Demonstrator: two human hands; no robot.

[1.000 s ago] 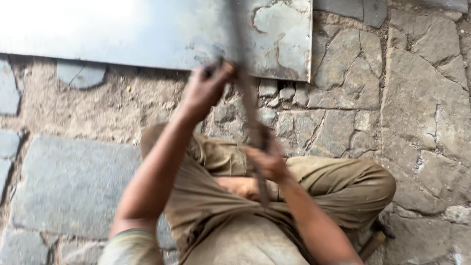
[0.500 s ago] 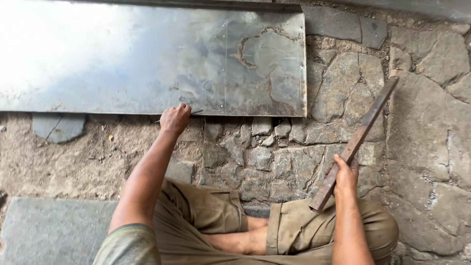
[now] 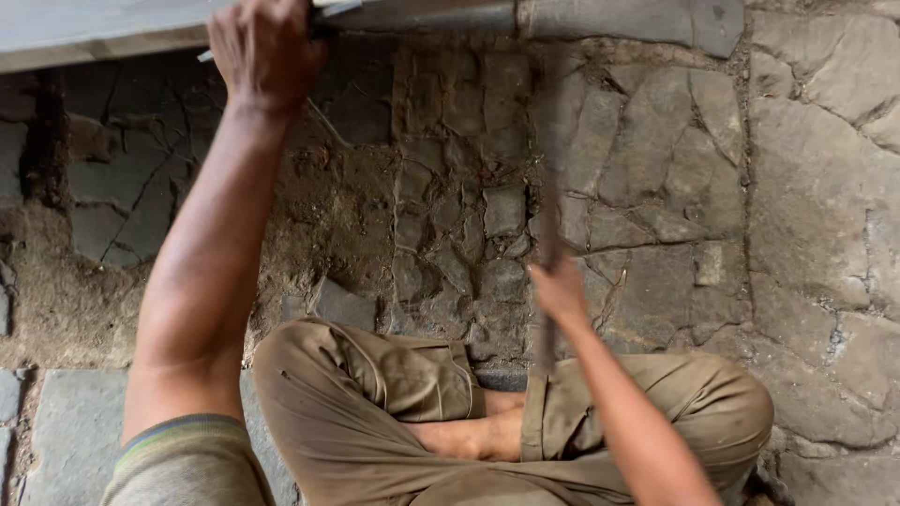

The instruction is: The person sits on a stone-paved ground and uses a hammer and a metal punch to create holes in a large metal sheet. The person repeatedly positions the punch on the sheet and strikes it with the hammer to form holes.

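Both hands are busy — the left hand (image 3: pixel 265 52) has its fingers clamped on a thin chisel (image 3: pixel 323 11) at the slab (image 3: pixel 94 33) edge, the right hand (image 3: pixel 559 289) is closed round a blurred tool (image 3: pixel 548 215) — open stone paving (image 3: pixel 806 206) beyond its fingers.

— Where is there open room?
— Over the rough grey stone paving (image 3: pixel 806 187) at right, and between the two arms above the folded knees in khaki trousers (image 3: pixel 375 394).
— And what blocks?
— The flat grey slab's edge (image 3: pixel 112 33) along the top, under the left hand (image 3: pixel 267 47); the blurred long bar (image 3: pixel 548 215) rising from the right hand (image 3: pixel 558 286).
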